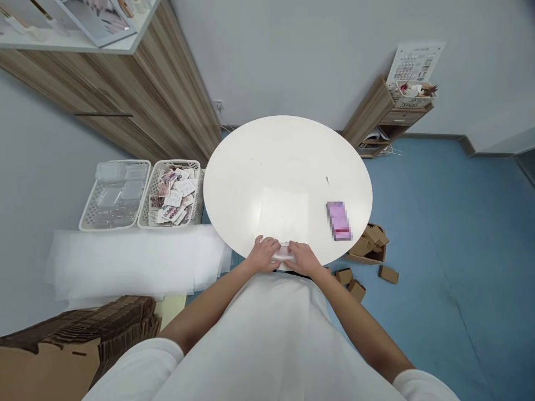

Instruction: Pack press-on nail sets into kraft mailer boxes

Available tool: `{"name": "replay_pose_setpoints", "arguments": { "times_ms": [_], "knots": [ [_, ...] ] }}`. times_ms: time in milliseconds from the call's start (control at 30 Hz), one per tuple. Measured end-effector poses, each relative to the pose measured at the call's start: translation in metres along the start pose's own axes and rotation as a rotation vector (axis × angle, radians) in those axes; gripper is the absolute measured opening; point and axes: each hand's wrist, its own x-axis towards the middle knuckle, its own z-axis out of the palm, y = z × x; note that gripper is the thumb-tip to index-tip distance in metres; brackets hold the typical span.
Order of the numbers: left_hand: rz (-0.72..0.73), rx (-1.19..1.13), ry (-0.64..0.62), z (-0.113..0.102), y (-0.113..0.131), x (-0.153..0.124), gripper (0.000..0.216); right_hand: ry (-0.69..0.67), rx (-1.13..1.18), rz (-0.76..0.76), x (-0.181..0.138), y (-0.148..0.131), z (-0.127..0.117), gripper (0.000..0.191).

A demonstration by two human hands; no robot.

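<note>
At the table's near edge, my left hand (pixel 263 254) and my right hand (pixel 303 258) grip a small clear plastic box (pixel 283 253) from either side. Fingers of both hands are curled round its ends, hiding parts of it. A thin, translucent white sheet (pixel 284 209) lies flat just beyond the box; whether it also runs under or around the box I cannot tell. To the right on the table rests a blurred-out purple phone-shaped object (pixel 339 221).
The round white table (pixel 288 145) stands before me. On the left are a basket of clear boxes (pixel 115 195), a basket of printed cards (pixel 173 195), stacked translucent sheets (pixel 137 262) and folded cardboard (pixel 54 362). Small brown boxes (pixel 368 242) lie on the right, some on the floor.
</note>
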Motion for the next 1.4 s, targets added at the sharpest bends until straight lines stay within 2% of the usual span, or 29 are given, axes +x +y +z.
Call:
{"name": "replay_pose_setpoints", "arguments": {
  "times_ms": [100, 267, 367, 633, 733, 800, 867, 967, 1100, 1200, 1267, 1400],
  "knots": [
    [-0.032, -0.022, 0.004, -0.007, -0.003, 0.009, 0.029, -0.017, 0.071, 0.021, 0.01, 0.004, -0.012, 0.025],
    [-0.036, 0.006, 0.067, -0.021, -0.012, 0.021, 0.03, 0.105, 0.049, 0.024, 0.022, 0.012, -0.024, 0.026],
    [-0.052, 0.005, 0.088, -0.024, -0.017, 0.024, 0.029, 0.125, 0.007, 0.066, 0.025, 0.014, -0.026, 0.028],
    [-0.209, -0.121, 0.013, -0.021, -0.023, 0.039, 0.026, 0.116, 0.003, 0.068, 0.037, 0.016, -0.026, 0.032],
    [-0.26, -0.13, -0.008, -0.022, -0.028, 0.046, 0.029, 0.121, 0.052, 0.147, 0.044, 0.02, -0.026, 0.028],
    [-0.294, -0.091, 0.031, -0.024, -0.029, 0.047, 0.034, 0.1, 0.071, 0.212, 0.051, 0.025, -0.026, 0.024],
    [-0.308, 0.001, 0.121, -0.026, -0.027, 0.046, 0.036, 0.076, 0.081, 0.256, 0.058, 0.031, -0.025, 0.022],
    [-0.232, 0.137, 0.195, -0.025, -0.02, 0.044, 0.034, 0.071, 0.077, 0.315, 0.066, 0.04, -0.021, 0.021],
    [-0.08, 0.167, 0.102, -0.018, -0.015, 0.045, 0.038, 0.154, 0.02, 0.341, 0.067, 0.045, -0.016, 0.023],
    [-0.063, 0.152, 0.065, -0.015, -0.019, 0.047, 0.042, 0.304, -0.045, 0.324, 0.057, 0.038, -0.016, 0.03],
    [-0.043, 0.147, 0.051, -0.015, -0.022, 0.048, 0.046, 0.355, -0.066, 0.297, 0.046, 0.029, -0.014, 0.035],
    [0.009, 0.151, -0.023, -0.013, -0.026, 0.047, 0.06, 0.218, -0.075, 0.189, 0.029, 0.011, -0.004, 0.038]
  ]
}}
